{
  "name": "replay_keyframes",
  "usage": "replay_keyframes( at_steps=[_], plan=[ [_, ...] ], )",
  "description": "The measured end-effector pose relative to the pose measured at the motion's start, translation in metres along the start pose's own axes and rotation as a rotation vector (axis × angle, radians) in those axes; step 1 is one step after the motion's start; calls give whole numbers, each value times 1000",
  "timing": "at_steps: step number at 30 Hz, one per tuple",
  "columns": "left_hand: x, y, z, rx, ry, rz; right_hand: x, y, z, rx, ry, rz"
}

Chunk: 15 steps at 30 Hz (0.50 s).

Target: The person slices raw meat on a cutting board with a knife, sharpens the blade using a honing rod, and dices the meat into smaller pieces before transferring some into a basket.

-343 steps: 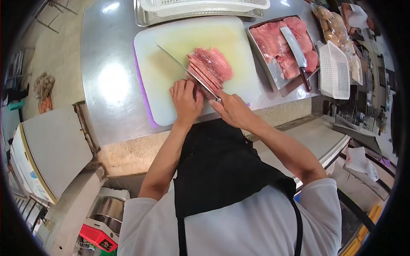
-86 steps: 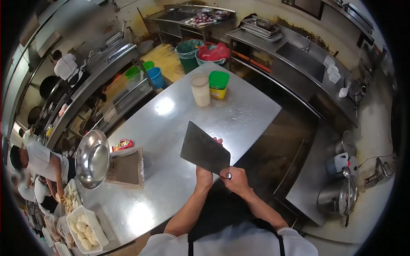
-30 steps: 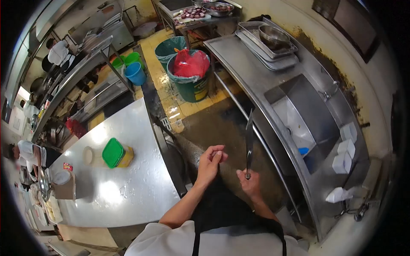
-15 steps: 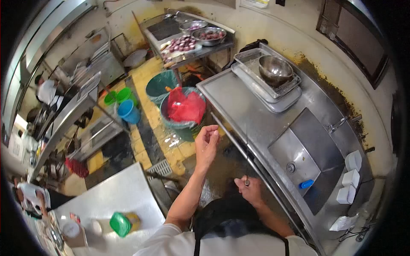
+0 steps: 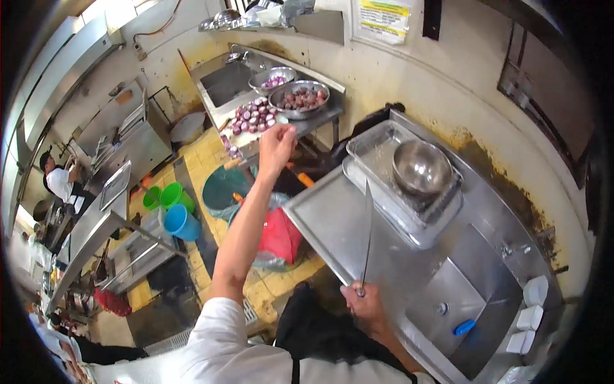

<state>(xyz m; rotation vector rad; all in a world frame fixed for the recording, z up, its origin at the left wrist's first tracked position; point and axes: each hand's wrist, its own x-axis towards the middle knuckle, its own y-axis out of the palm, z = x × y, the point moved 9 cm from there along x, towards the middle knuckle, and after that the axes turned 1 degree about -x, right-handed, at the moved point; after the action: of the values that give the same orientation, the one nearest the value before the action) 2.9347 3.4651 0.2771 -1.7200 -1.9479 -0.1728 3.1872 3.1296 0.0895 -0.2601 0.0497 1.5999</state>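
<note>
Farther forward than before, the left hand [image 5: 277,152] hung loosely curled, contents unclear, well left of the knife [image 5: 369,233], its handle gripped in the right hand [image 5: 369,305], blade pointing forward.

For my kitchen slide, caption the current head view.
Right hand gripping a knife beside a metal sink counter, left hand stretched forward.

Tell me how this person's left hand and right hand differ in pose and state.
The left hand reaches far forward; the right hand sits nearer the body. The left hand shows nothing held, its fingers curled; the right hand grips a silver-grey metal knife, seen nearly edge-on. Both hands are bare.
</note>
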Motion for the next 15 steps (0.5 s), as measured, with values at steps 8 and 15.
replay_keyframes(
  at_steps=[8, 15],
  plan=[
    [321, 50, 120, -256, -215, 44, 141, 56, 15, -120, 128, -167],
    [491, 61, 149, -383, -254, -34, 189, 84, 14, -100, 269, -281]
  ],
)
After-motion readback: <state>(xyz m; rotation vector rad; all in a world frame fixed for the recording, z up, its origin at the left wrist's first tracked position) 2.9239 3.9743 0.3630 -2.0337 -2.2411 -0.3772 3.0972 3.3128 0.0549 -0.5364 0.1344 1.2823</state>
